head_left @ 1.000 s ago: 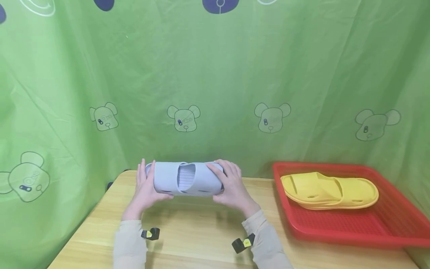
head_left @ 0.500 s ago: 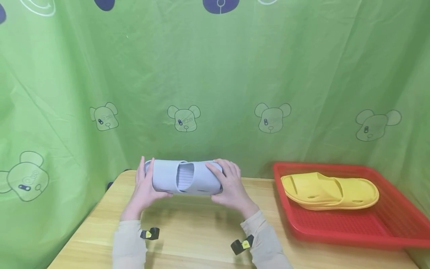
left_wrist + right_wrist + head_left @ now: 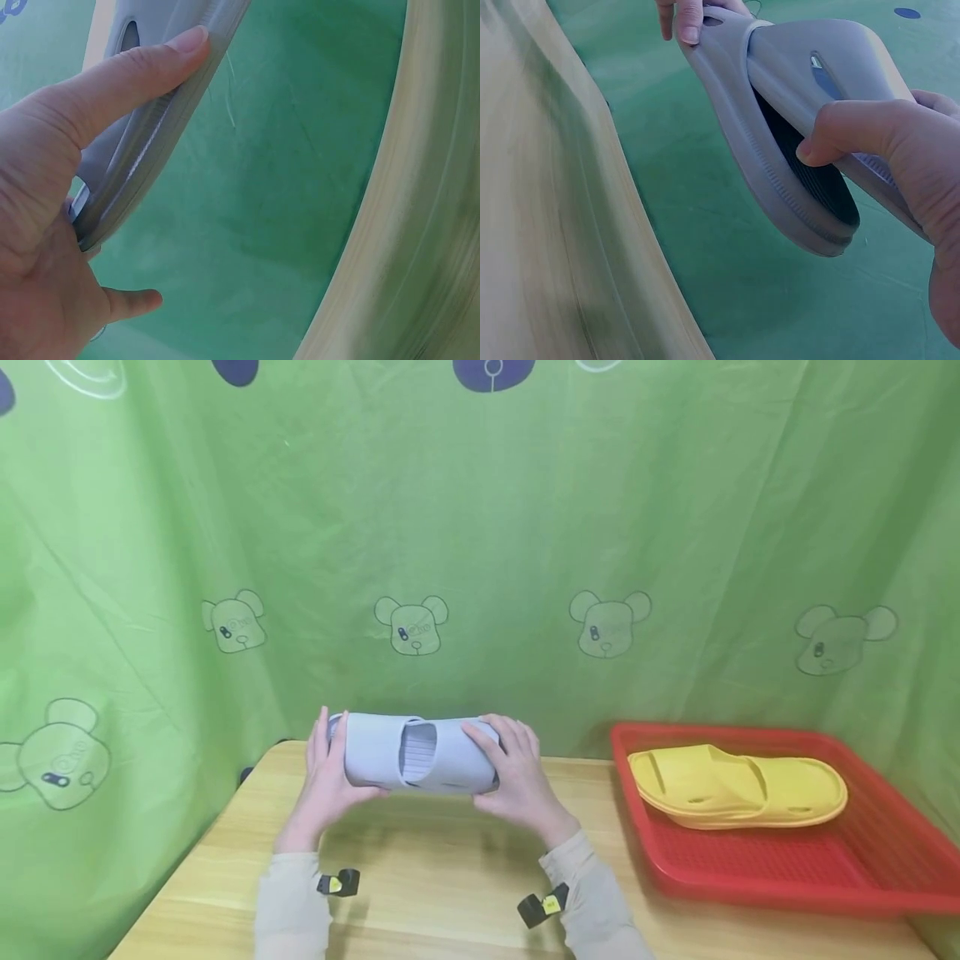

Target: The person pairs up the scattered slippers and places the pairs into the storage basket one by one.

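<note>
A pair of pale blue-grey slippers (image 3: 375, 750), fitted into each other, is held level above the wooden table in the head view. My left hand (image 3: 324, 787) grips the left end, thumb along the near side and fingers around the far side. At the opposite end, my right hand (image 3: 522, 783) holds the pair between thumb and fingers. The right wrist view shows the two slippers (image 3: 821, 64) overlapping, with a gap between them where my right thumb (image 3: 855, 135) presses. In the left wrist view, my left thumb (image 3: 142, 79) lies across the sole edge.
On the right of the table (image 3: 435, 877) sits a red plastic basket (image 3: 750, 893). A stacked pair of yellow slippers (image 3: 795, 785) lies in it. Behind the table hangs a green curtain (image 3: 510, 543) printed with bear heads.
Both hands and the blue-grey slippers have risen very slightly, with a small sway left and back right. The grip looks the same, and the basket and yellow slippers stay put.
</note>
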The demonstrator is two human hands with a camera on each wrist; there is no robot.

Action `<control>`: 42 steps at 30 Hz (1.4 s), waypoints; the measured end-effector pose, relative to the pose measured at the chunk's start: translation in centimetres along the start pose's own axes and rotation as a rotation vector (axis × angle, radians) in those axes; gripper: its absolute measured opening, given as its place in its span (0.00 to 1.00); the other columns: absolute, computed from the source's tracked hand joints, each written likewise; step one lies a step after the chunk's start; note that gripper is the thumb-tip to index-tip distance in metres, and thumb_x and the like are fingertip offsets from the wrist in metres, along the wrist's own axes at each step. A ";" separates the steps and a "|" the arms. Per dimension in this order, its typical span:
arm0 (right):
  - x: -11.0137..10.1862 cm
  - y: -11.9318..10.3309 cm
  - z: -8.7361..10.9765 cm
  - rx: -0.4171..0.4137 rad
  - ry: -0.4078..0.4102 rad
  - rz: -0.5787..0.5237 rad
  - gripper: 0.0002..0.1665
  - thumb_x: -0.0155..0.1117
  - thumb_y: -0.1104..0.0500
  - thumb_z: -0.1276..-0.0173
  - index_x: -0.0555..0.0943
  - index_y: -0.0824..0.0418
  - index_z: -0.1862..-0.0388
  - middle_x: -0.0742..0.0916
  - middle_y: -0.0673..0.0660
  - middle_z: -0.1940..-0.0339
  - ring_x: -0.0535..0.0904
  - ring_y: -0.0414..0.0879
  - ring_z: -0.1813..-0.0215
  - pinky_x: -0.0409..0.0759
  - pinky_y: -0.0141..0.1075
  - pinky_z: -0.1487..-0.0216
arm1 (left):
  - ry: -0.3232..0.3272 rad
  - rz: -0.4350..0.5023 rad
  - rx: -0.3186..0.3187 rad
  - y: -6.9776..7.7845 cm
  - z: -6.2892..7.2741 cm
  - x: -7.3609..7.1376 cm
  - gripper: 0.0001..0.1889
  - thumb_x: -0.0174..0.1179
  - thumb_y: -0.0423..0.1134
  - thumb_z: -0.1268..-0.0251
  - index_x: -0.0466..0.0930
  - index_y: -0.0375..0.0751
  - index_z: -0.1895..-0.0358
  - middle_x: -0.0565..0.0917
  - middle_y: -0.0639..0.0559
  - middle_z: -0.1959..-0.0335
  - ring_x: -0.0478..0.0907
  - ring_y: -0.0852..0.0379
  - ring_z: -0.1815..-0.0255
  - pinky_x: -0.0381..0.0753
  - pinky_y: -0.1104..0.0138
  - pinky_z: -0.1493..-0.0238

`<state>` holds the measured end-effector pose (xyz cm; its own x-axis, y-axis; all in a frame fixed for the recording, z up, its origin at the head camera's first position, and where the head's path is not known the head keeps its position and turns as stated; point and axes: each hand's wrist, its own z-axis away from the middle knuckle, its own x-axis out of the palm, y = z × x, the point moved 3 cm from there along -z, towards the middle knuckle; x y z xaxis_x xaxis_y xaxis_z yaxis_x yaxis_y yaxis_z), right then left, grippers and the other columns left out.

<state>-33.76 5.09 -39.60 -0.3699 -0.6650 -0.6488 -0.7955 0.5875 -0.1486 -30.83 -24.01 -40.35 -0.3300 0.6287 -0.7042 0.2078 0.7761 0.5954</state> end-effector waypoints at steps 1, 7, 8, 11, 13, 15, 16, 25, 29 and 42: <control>-0.1 0.0 0.0 -0.002 0.001 0.003 0.62 0.79 0.55 0.70 0.66 0.47 0.28 0.72 0.58 0.32 0.64 0.54 0.31 0.57 0.56 0.28 | 0.002 -0.004 0.002 0.0 0.0 0.0 0.73 0.83 0.48 0.73 0.39 0.52 0.20 0.26 0.51 0.20 0.28 0.35 0.20 0.47 0.31 0.29; -0.3 0.2 0.0 -0.003 -0.019 0.023 0.63 0.80 0.55 0.70 0.65 0.47 0.28 0.71 0.57 0.32 0.63 0.54 0.31 0.57 0.57 0.27 | -0.004 -0.046 -0.006 -0.1 -0.2 0.5 0.75 0.83 0.52 0.75 0.36 0.53 0.20 0.26 0.49 0.20 0.28 0.36 0.20 0.44 0.30 0.29; -0.3 0.2 0.1 -0.004 -0.022 0.026 0.63 0.80 0.55 0.70 0.65 0.47 0.28 0.71 0.57 0.31 0.63 0.54 0.30 0.57 0.58 0.28 | -0.004 -0.054 -0.007 -0.1 -0.2 0.6 0.75 0.83 0.52 0.75 0.36 0.53 0.20 0.27 0.48 0.20 0.28 0.36 0.20 0.43 0.30 0.29; -0.4 0.2 0.1 -0.007 -0.030 0.032 0.63 0.80 0.55 0.71 0.65 0.47 0.28 0.71 0.57 0.31 0.63 0.54 0.30 0.57 0.59 0.28 | -0.007 -0.068 -0.014 -0.2 -0.2 0.8 0.75 0.83 0.52 0.75 0.35 0.54 0.20 0.27 0.47 0.19 0.28 0.36 0.20 0.43 0.29 0.29; -0.4 0.2 0.1 -0.016 -0.028 0.038 0.63 0.80 0.55 0.71 0.65 0.47 0.28 0.71 0.57 0.31 0.63 0.54 0.30 0.58 0.60 0.29 | -0.007 -0.073 -0.013 -0.2 -0.1 0.8 0.75 0.83 0.52 0.75 0.35 0.54 0.20 0.28 0.47 0.19 0.29 0.36 0.20 0.43 0.29 0.30; -0.5 0.2 0.1 -0.023 -0.025 0.041 0.63 0.80 0.54 0.71 0.65 0.47 0.28 0.71 0.57 0.32 0.63 0.54 0.30 0.58 0.60 0.29 | -0.015 -0.081 -0.013 -0.2 -0.1 0.7 0.75 0.83 0.53 0.74 0.35 0.53 0.20 0.29 0.46 0.19 0.29 0.36 0.20 0.43 0.29 0.30; -0.5 0.2 0.0 -0.027 -0.026 0.043 0.63 0.80 0.54 0.71 0.65 0.47 0.28 0.71 0.57 0.32 0.64 0.54 0.30 0.58 0.60 0.29 | -0.018 -0.083 -0.010 -0.2 -0.1 0.7 0.74 0.83 0.53 0.73 0.36 0.53 0.20 0.30 0.46 0.19 0.30 0.36 0.20 0.43 0.29 0.30; -0.4 0.2 0.1 -0.032 -0.060 0.078 0.62 0.80 0.54 0.69 0.65 0.46 0.28 0.71 0.57 0.32 0.63 0.54 0.29 0.58 0.59 0.27 | -0.045 -0.095 0.013 -0.6 0.1 0.0 0.68 0.81 0.56 0.70 0.45 0.54 0.21 0.40 0.42 0.19 0.34 0.35 0.20 0.42 0.30 0.28; -0.4 -0.1 0.0 -0.042 -0.064 0.083 0.62 0.80 0.54 0.69 0.65 0.46 0.28 0.72 0.57 0.32 0.63 0.54 0.30 0.58 0.59 0.27 | -0.049 -0.089 0.021 -0.5 0.2 -0.3 0.65 0.81 0.54 0.71 0.50 0.58 0.22 0.41 0.41 0.19 0.35 0.34 0.20 0.42 0.29 0.29; 0.0 -1.1 -0.2 -0.076 -0.110 0.121 0.62 0.80 0.52 0.69 0.65 0.44 0.28 0.72 0.57 0.31 0.64 0.55 0.29 0.55 0.58 0.25 | -0.132 -0.127 0.013 -0.4 0.3 0.1 0.62 0.82 0.51 0.74 0.56 0.62 0.25 0.45 0.38 0.20 0.36 0.31 0.21 0.42 0.27 0.32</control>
<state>-32.99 4.38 -39.23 -0.4137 -0.5345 -0.7370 -0.7836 0.6211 -0.0105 -30.69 -24.22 -40.75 -0.2308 0.5258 -0.8187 0.1844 0.8498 0.4938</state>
